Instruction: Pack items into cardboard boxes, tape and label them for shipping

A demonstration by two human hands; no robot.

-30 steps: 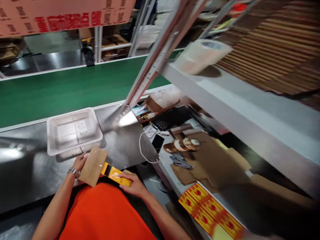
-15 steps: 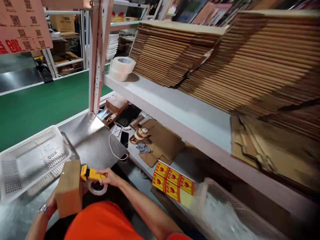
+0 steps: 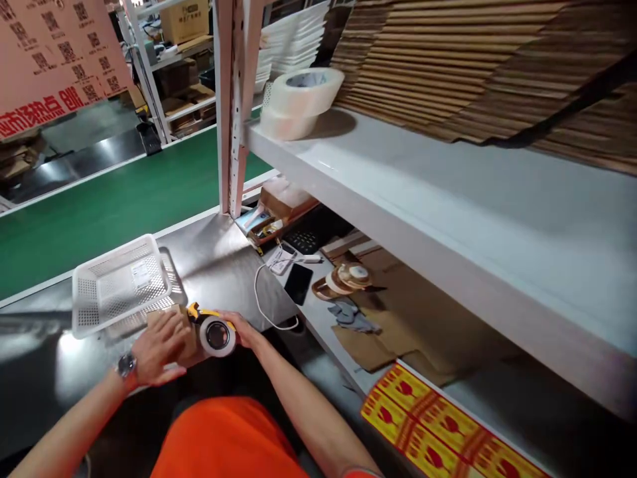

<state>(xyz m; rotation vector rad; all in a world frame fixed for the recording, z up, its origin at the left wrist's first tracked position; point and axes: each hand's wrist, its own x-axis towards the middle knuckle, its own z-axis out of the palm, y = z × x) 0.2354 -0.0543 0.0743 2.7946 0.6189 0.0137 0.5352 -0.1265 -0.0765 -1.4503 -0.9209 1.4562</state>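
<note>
Here, the left hand (image 3: 158, 348) lies, fingers extended, over a cardboard box (image 3: 190, 345) at eight o'clock in view, the right hand (image 3: 242, 330) gripping a yellow tape dispenser (image 3: 207, 324) at the box's three o'clock.

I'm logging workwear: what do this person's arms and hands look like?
Left hand and right hand are gloveless. The left arm, bare where visible, has a silver wristwatch with dark dial; the right arm is bare up to an orange sleeve edge.

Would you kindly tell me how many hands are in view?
2: the left hand lies against the cardboard box; the right hand, partly hidden, holds the yellow tape dispenser.
</note>
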